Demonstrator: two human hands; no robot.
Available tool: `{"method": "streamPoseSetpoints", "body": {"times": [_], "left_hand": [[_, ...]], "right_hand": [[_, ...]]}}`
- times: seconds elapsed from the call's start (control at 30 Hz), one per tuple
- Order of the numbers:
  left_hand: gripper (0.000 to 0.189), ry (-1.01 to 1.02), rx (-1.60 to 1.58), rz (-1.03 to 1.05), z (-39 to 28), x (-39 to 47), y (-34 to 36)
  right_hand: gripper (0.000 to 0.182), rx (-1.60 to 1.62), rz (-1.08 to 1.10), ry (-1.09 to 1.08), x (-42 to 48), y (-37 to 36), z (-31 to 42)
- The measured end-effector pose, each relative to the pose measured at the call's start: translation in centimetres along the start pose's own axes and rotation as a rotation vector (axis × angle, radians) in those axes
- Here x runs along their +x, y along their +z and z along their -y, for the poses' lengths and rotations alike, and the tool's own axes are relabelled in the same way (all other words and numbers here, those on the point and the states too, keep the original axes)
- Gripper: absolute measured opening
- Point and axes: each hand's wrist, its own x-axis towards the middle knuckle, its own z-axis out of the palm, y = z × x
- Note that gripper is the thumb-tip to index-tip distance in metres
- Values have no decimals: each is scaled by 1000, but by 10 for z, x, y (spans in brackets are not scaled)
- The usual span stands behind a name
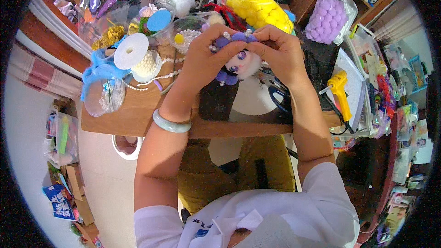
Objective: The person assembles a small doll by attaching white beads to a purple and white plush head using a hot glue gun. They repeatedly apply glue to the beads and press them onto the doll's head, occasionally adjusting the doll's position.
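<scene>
Both my hands hold a small doll head [248, 63] above the table's front part. Its face is pale with purple eyes, and purple pom-poms [238, 37] with pearl beads [226, 35] sit around it. My left hand [210, 50] pinches the pom-poms on one side, thumb across them. My right hand [279, 50] grips the other side, its thumb near the left thumb. The fingertips behind the head are hidden. Beneath lie a white disc [253, 101] on a dark mat [217, 101] and scissors [278, 94], partly covered by my right hand and forearm.
At left stand a white spool [131, 51], a pearl-string spool [146, 67] and a lidded tub of beads [112, 96]. Yellow pom-poms [262, 10] fill a bag at the back; another bag holds lilac ones [325, 19]. A yellow glue gun [339, 93] lies at right beside a crowded clear bin [370, 62].
</scene>
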Motion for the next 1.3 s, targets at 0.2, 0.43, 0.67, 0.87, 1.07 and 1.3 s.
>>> {"method": "streamPoseSetpoints", "body": {"times": [0.2,0.43,0.67,0.87,1.07,1.3], "left_hand": [[22,-124,-55,-12,-15,0,3],[20,-7,15,41,-6,-1,3],[20,-100,13,37,-13,0,3],[21,-132,0,67,-11,0,4],[22,-105,69,95,-8,0,3],[21,-92,88,119,-9,-1,1]], "right_hand": [[18,240,18,145,-2,-9,8],[15,31,-20,15,-4,-2,-2],[18,208,-40,25,-2,-8,0],[17,62,-7,16,-3,-14,-3],[16,5,-101,-118,0,-12,-11],[14,132,-290,40,0,-25,3]]}}
